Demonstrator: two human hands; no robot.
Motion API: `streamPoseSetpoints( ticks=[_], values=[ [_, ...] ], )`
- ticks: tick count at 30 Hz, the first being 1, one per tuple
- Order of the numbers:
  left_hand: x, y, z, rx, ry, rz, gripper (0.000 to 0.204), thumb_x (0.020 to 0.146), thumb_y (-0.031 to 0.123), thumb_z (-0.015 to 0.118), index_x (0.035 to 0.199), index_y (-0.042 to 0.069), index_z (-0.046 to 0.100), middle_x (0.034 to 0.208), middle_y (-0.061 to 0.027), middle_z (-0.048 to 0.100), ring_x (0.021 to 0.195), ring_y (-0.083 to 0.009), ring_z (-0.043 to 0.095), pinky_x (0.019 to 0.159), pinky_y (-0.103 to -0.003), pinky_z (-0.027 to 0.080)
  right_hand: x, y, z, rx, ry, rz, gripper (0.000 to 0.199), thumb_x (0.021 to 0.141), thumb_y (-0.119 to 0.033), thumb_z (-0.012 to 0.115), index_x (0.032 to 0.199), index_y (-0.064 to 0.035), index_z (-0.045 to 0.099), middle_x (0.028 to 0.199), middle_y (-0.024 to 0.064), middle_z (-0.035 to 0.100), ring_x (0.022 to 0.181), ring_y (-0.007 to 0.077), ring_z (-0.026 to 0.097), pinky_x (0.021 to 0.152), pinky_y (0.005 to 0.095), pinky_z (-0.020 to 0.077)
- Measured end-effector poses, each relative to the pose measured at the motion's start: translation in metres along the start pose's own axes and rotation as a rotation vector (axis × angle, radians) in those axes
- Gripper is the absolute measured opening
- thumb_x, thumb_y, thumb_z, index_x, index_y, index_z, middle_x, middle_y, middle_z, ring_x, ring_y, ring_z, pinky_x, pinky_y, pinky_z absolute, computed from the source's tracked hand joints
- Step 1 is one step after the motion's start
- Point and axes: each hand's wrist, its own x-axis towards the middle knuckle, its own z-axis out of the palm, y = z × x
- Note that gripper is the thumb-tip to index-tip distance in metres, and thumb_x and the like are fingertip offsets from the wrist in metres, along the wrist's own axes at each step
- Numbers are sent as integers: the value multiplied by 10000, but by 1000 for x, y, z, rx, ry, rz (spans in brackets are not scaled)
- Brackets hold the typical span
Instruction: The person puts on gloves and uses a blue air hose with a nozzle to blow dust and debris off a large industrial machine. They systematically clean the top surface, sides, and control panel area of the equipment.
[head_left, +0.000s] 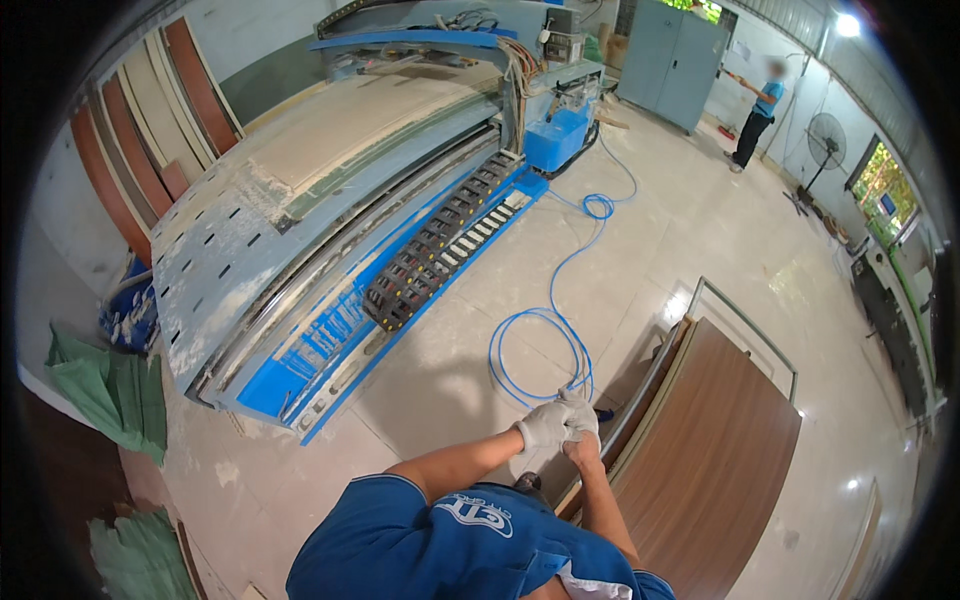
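Observation:
My left hand point(543, 428) and my right hand point(580, 415), both in whitish work gloves, are pressed together in front of my body. Their fingers are curled closed, and whatever lies between them is hidden. Just beyond the gloves, a thin blue hose point(553, 275) lies in wide loops on the floor; its near loops pass behind my fingers, so I cannot tell whether they touch it. A small dark-blue object point(604, 415) shows beside my right glove, too small to name.
A large flatbed cutting machine point(300, 205) with a black cable chain point(440, 245) fills the left. Close on my right, brown wood-grain panels point(705, 440) rest on a metal-framed cart point(745, 325). Farther off are a grey cabinet point(672, 65), a standing fan point(826, 140) and a person point(765, 105).

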Motion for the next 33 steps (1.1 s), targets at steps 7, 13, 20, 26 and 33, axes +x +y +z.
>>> streamPoseSetpoints(
  ticks=[7,13,20,26,33],
  values=[
    [-8,14,1,-265,-308,-154,244,804,230,677,881,2,633,715,-92,582,629,-210,534,578,-333,426,-23,46,19,442,-212,547,608,897,-297,563,1397,-26,349,1365,139,453,1279,237,400,1062,339,306],
    [-24,85,-9,-620,-398,-289,142,873,194,589,892,53,591,610,27,443,460,-64,390,396,-240,280,6,28,31,976,-41,877,614,963,-387,469,1419,-15,293,1398,152,406,1312,319,359,1082,373,261],
    [-33,92,-31,-951,-449,-257,196,884,235,617,964,59,587,692,4,521,517,-90,495,459,-241,399,74,-62,-45,1112,20,173,562,944,-383,504,1384,-73,345,1410,135,386,1328,299,345,1096,426,270],
    [-19,72,-41,-961,-162,-245,195,878,180,590,980,13,581,781,-66,578,700,-136,575,624,-272,469,94,-107,-64,1833,134,141,467,969,-418,363,1307,-100,414,1377,63,426,1326,251,333,1143,419,170],
    [-5,77,-41,-744,-76,-120,89,800,84,577,814,-4,582,658,-79,579,621,-204,569,580,-333,461,104,-125,-68,2259,186,90,576,944,-531,336,1359,-134,385,1404,51,405,1345,247,300,1131,490,176]
  ],
)
